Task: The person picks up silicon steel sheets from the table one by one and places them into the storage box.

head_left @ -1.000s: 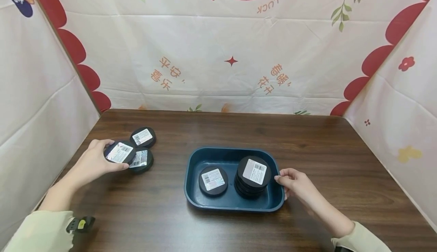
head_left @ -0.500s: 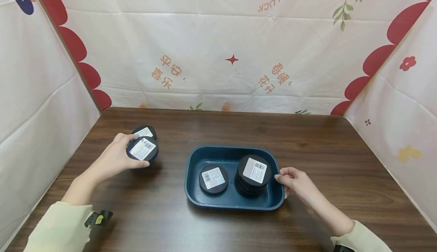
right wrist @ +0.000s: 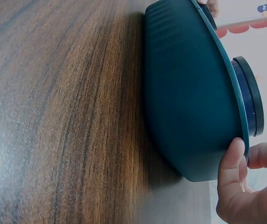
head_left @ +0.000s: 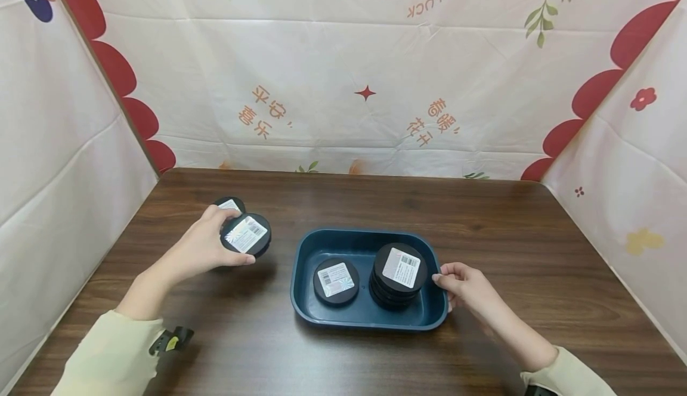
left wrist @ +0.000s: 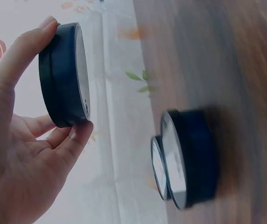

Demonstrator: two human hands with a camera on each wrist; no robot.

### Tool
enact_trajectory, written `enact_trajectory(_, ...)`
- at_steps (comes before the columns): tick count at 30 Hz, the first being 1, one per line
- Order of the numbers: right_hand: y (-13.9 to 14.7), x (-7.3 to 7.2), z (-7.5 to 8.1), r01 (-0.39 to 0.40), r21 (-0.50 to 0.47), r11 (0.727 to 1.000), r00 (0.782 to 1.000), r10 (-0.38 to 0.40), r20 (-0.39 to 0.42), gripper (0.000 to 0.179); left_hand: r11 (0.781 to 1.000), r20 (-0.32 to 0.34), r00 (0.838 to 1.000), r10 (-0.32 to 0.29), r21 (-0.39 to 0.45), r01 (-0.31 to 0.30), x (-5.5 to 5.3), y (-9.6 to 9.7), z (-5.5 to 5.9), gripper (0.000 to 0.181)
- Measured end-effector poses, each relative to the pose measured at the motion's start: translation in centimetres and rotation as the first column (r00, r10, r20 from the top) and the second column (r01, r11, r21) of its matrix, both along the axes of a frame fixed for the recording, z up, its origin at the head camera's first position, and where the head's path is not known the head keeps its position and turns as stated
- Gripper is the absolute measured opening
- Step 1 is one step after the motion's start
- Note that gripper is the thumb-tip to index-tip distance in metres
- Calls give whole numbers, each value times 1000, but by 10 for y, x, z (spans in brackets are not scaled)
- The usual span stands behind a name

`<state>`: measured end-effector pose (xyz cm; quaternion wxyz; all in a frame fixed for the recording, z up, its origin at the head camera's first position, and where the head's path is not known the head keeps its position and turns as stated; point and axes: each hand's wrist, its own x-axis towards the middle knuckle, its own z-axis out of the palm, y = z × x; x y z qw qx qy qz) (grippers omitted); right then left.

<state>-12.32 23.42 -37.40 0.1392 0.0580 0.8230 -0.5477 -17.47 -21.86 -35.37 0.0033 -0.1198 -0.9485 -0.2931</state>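
Note:
My left hand (head_left: pixel 201 247) pinches a flat round lidded container (head_left: pixel 247 235) by its edge, thumb on one side and fingers on the other. It is dark, with a white barcode label on its upper face. In the left wrist view the held container (left wrist: pixel 61 74) is well apart from two similar containers (left wrist: pixel 201 158) on the table, which the hand largely hides in the head view. On the right, my right hand (head_left: pixel 468 288) pinches the rim of a blue-green tray (head_left: pixel 370 327). The tray bears a stack of such containers (head_left: pixel 398 271) and a single one (head_left: pixel 335 282) left of it.
The brown wooden table (head_left: pixel 483 223) ends at a printed white cloth (head_left: pixel 322 74) behind. More cloth hangs along the left (head_left: pixel 64 145) and right sides. Table surface lies between the left hand and the tray.
My left hand has carried the held container rightward from the far left, over the other two, towards the tray. The right hand stays on the tray's rim, and the tray stands still.

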Motion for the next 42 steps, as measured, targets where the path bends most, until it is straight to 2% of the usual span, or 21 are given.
enact_trajectory(6,0,0,0,3,5,1000,1000,-3,5,32,999,3,999,-54,-6,54,-1,15,1,95)
enact_trajectory(15,0,0,0,1,-3,1000,1000,-1,-4,30,994,11,994,-112,-16,112,4,41,5,92)
enact_trajectory(22,1,1,-1,-6,-5,1000,1000,6,-9,29,982,-15,982,-186,-14,186,9,62,8,87)
enact_trajectory(27,1,0,-1,-7,-8,1000,1000,7,-4,30,977,-12,977,-214,-8,214,8,75,8,87)
enact_trajectory(36,1,0,0,-2,2,1000,1000,2,2,32,950,-26,950,-310,-32,309,4,100,1,89)
enact_trajectory(42,0,0,0,7,6,1000,1000,-7,9,32,923,-16,926,-378,-78,376,2,116,-2,89)
